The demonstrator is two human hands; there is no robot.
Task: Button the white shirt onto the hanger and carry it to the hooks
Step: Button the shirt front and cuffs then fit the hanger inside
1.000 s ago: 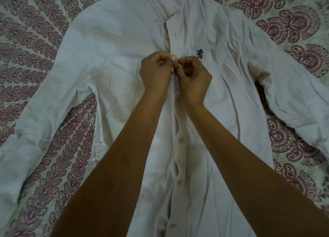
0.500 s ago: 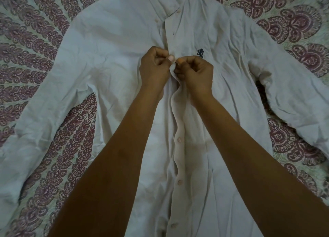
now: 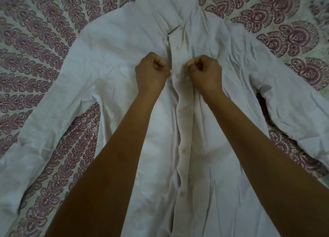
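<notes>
Shirt: white shirt (image 3: pixel 110 62) lies front up, spread across a patterned bedspread (image 3: pixel 35 41); both hands are on its chest, with its lower part under the forearms.
Left hand: left hand (image 3: pixel 151 74) is curled into a fist, knuckles up, thumb and fingertips pinching the shirt front just left of the placket (image 3: pixel 179 130).
Right hand: right hand (image 3: pixel 204 74) is also curled tight, thumb up, gripping a fold of cloth at the placket's right edge.
Gap between the hands: narrow; one button (image 3: pixel 177 75) sits in it, showing on top of the placket, closer to the left hand's fingertips.
Nearer than the hands: lower buttons (image 3: pixel 182 110) run in a row down the placket, between the two forearms, each showing through the front strip.
Beyond the hands: collar (image 3: pixel 160 14) lies past the knuckles, with a small collar button (image 3: pixel 181 28) by its point. A thin dark line (image 3: pixel 173 29) shows under the collar's edge; I cannot tell what it is.
Out from the left hand: left sleeve (image 3: pixel 32 130) stretches away to the side, wrinkled.
Out from the right hand: right sleeve (image 3: pixel 299 115) spreads the opposite way, bent near the armpit.
</notes>
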